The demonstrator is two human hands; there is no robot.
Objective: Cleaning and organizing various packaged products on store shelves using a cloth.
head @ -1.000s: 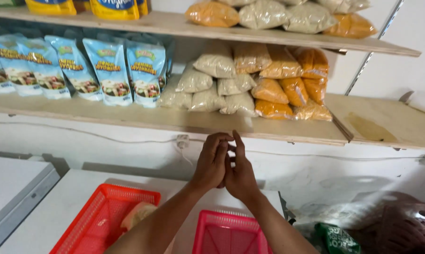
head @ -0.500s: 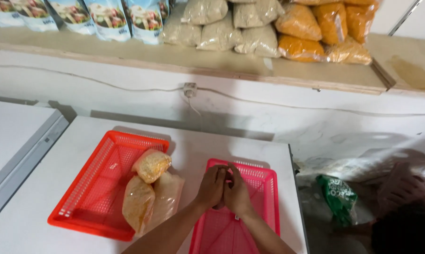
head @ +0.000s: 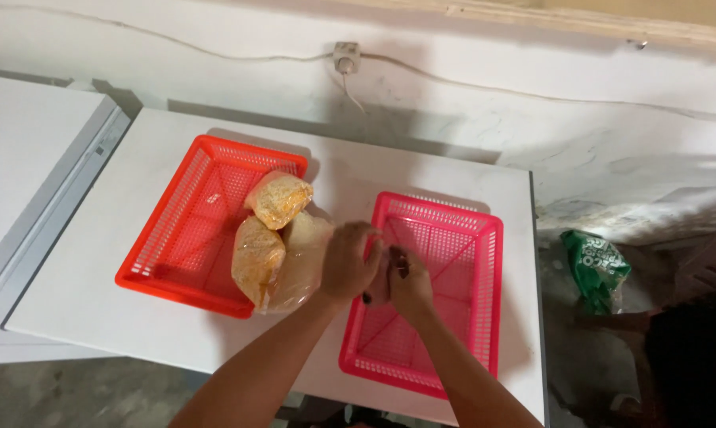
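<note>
Pink basket (head: 453, 238) lies under both hands' fingers (head: 358, 238), curled together, empty; bags (head: 275, 238) just left of them.

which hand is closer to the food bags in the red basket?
Left. The left hand is right beside the food bags at the red basket edge. The right hand is farther off, over the pink basket.

One head-worn camera looks steeply down from above onto the white bench (head: 136, 317), facing the wall (head: 532, 103), close enough that both forearms enter from the bottom edge.
</note>
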